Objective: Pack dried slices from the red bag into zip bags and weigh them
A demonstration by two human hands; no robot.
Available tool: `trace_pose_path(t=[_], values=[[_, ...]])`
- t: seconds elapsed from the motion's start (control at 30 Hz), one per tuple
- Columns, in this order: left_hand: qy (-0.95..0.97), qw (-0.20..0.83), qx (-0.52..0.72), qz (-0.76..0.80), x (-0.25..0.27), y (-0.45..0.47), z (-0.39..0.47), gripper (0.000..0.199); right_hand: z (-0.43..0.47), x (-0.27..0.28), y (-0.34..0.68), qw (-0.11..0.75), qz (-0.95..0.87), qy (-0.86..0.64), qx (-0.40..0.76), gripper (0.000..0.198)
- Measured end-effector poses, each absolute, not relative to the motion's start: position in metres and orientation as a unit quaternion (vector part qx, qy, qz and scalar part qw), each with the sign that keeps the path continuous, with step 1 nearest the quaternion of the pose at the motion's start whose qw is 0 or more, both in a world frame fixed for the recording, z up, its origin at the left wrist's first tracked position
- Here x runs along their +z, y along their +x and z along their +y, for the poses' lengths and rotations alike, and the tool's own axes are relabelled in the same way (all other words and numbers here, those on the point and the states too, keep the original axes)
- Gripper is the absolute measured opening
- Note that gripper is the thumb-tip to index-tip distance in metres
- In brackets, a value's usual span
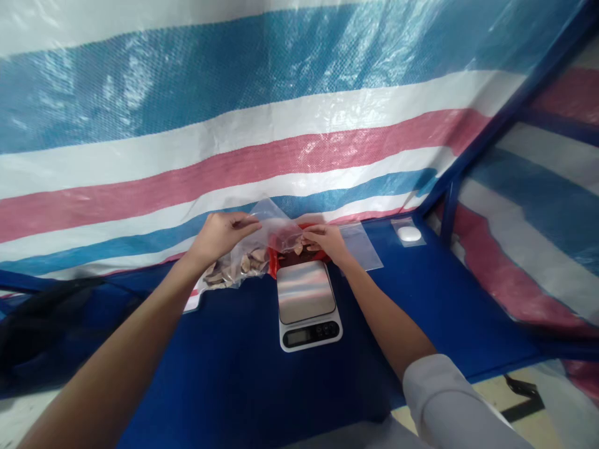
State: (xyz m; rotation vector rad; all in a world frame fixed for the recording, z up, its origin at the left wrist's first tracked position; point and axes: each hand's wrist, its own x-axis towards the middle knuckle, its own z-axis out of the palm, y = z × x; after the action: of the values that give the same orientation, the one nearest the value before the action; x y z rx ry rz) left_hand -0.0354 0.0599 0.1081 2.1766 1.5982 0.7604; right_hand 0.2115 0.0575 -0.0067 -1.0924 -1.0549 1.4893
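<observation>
A clear plastic bag point(276, 219) is stretched between my two hands above the back of the table. My left hand point(225, 234) pinches its left side between thumb and fingers. The fingers of my right hand point(325, 241) are closed at the bag's right edge. Beneath it lies a red bag or tray point(272, 262) with brownish dried pieces point(298, 249) in it, partly hidden by the plastic and my right hand. To the left, below my left hand, another clear bag point(228, 272) holds several pale brown dried slices point(257, 255). A digital kitchen scale point(306, 298) stands in front, its plate bare.
Flat clear bags point(362, 244) lie right of my right hand. Farther right is a small bag with a white oval object point(409, 234). A dark bag point(51, 330) sits at the left of the blue table point(224, 374). Striped sheeting point(262, 146) and a blue frame point(496, 118) bound the back and right.
</observation>
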Motion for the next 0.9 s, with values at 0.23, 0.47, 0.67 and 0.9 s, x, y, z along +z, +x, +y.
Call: trace_pose_path(t=[0.23,0.47,0.67,0.9], values=[[0.717,0.252,0.294,0.579,0.103,-0.010,0.038,0.033,0.040,0.009,0.231,0.474,-0.483,-0.464,0.572,0.025],[0.560,0.414,0.490,0.524,0.060,0.016,0.006,0.032,0.008,0.001,0.246,0.559,-0.408,-0.463,0.554,0.046],[0.421,0.516,0.582,0.467,0.025,0.050,-0.025,0.037,-0.016,-0.008,0.253,0.586,-0.464,-0.458,0.482,0.043],[0.377,0.595,0.540,0.461,0.017,0.055,-0.042,0.044,-0.026,0.001,0.285,0.543,-0.533,-0.469,0.448,0.032]])
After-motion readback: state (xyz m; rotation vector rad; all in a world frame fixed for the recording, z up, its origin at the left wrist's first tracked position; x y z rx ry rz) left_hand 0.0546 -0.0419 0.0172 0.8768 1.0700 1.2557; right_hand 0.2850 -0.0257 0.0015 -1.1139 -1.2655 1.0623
